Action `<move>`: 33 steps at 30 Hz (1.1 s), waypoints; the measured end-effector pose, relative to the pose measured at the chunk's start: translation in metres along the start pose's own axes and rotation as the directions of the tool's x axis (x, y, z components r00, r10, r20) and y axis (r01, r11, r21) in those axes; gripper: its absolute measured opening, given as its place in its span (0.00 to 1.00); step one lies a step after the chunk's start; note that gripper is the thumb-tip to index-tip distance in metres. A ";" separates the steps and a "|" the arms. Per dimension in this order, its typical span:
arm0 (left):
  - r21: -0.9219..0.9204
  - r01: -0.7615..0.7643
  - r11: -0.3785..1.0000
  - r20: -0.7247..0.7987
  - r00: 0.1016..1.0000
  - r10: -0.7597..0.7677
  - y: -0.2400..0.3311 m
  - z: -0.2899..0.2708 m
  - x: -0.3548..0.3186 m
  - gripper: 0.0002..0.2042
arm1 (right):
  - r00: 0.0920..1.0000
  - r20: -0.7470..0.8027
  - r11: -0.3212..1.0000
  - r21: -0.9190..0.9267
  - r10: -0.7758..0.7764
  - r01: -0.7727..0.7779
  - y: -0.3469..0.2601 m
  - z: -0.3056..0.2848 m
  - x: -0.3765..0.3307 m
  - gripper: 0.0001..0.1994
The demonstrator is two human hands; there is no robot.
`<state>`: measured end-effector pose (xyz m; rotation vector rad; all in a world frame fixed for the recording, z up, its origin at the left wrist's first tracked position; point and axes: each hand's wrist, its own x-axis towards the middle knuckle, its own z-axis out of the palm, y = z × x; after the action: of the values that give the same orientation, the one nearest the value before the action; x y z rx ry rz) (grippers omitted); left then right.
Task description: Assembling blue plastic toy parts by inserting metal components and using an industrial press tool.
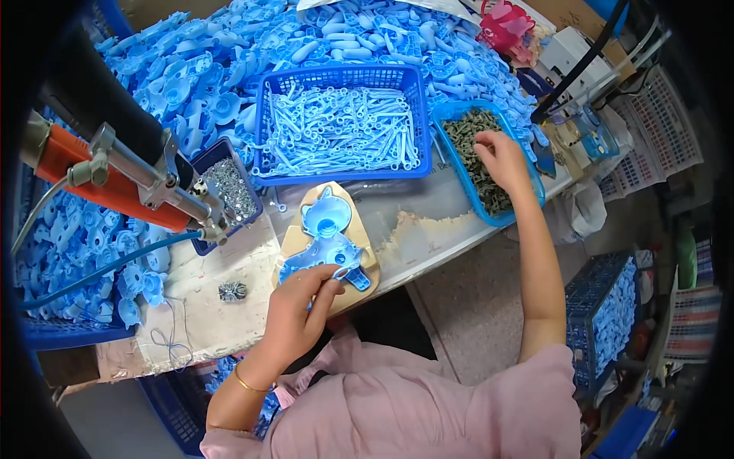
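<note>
A light blue plastic part (325, 243) lies on a tan wooden jig (309, 208) at the table's front edge. My left hand (302, 304) presses on the part's lower end, fingers bent over it. My right hand (501, 157) reaches into a blue tray (527, 205) of small grey-green pieces at the right, its fingertips pinching down among them; whether a piece is held is hidden. A blue basket (340, 76) of pale blue strips stands behind the jig.
An orange powered screwdriver (126, 180) hangs at the left with a blue hose (99, 269). Beside it sits a small tray of metal screws (229, 187). Heaps of blue plastic parts (191, 69) cover the back and left. A blue crate (608, 314) stands on the floor, right.
</note>
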<state>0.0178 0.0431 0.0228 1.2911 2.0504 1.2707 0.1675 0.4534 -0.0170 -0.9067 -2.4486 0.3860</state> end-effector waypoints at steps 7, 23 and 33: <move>0.004 0.050 0.999 0.008 0.999 -0.050 -0.005 -0.001 -0.003 0.08 | 0.974 0.186 0.991 -0.016 -0.131 0.136 0.017 0.008 0.010 0.06; -0.330 0.274 0.903 0.144 0.960 -0.238 -0.007 0.000 0.007 0.10 | 0.868 0.462 0.616 0.742 -0.181 -0.266 -0.102 -0.010 -0.034 0.12; -0.444 0.222 0.868 0.088 0.975 -0.204 -0.009 0.009 0.017 0.06 | 0.703 0.675 0.533 0.689 -0.224 -0.492 -0.193 0.002 -0.072 0.08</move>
<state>0.0112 0.0602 0.0126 0.8424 1.6737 1.4876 0.1117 0.2627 0.0374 -0.5257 -2.2180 2.1478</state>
